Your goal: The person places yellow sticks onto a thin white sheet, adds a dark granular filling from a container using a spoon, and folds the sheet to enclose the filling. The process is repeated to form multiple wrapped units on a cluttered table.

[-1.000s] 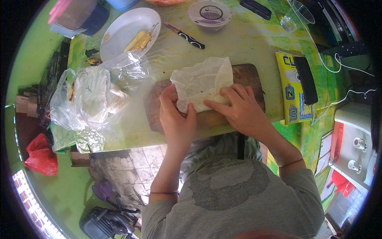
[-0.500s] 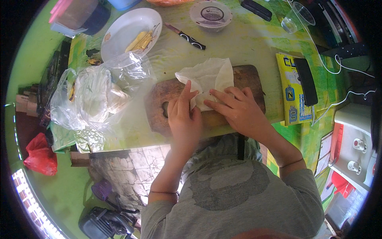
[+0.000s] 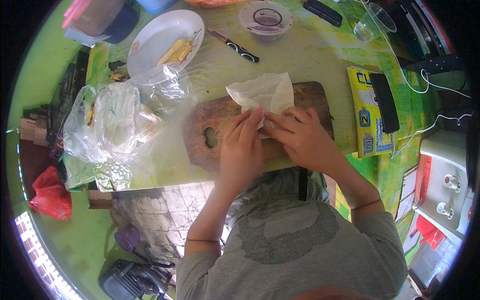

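A thin off-white spring roll wrapper (image 3: pixel 270 92) lies on a worn wooden cutting board (image 3: pixel 217 114), its far part spread out and its near part folded over. My left hand (image 3: pixel 242 137) has its fingertips pinched on the folded left side. Right beside it, my right hand (image 3: pixel 302 137) presses and grips the near fold with bent fingers. The two hands nearly meet at the fold. Whatever lies inside the fold is hidden by my fingers and the wrapper.
Left of the board sits a clear plastic bag (image 3: pixel 120 120) with pale sheets in it. Beyond are a white plate (image 3: pixel 145 42) with yellow banana-like strips, a knife (image 3: pixel 234 45), a lidded tub (image 3: pixel 265 19) and a clear cup (image 3: pixel 367 30). A phone (image 3: pixel 384 102) with a cable lies at right.
My left hand has moved right toward my right hand, and the wrapper's left side is now folded inward. My right hand has barely shifted.
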`<state>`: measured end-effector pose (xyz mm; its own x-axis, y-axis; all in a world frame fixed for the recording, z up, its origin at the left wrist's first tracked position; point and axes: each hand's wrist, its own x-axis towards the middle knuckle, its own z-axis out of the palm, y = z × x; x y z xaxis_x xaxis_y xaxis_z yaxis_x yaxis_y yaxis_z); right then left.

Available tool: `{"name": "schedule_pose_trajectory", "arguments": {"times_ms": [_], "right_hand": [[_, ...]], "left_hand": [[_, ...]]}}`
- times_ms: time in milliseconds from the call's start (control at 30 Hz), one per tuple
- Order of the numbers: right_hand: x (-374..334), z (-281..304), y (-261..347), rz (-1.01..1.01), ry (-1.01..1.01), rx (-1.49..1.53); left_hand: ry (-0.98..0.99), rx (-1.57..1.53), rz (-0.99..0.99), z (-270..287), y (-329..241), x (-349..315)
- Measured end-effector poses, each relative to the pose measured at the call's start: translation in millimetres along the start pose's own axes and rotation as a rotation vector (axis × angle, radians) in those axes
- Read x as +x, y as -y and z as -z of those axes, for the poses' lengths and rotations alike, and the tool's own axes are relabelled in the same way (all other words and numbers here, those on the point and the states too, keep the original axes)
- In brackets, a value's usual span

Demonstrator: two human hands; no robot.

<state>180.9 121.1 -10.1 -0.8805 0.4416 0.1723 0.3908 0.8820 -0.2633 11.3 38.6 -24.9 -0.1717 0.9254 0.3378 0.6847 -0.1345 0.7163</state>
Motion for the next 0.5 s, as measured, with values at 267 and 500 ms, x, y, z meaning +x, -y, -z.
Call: {"name": "schedule_pose_trajectory", "arguments": {"times_ms": [267, 500], "right_hand": [[-2.0, -3.4, -11.0, -0.095, -0.083, 0.264], [-3.6, -7.9, -17.4, -0.063, -0.229, 0.315]], "left_hand": [[-0.148, -0.063, 0.103, -2.1, -2.8, -0.5], [-0.159, -0.033, 0.191, -0.6, -0.6, -5.5]]}}
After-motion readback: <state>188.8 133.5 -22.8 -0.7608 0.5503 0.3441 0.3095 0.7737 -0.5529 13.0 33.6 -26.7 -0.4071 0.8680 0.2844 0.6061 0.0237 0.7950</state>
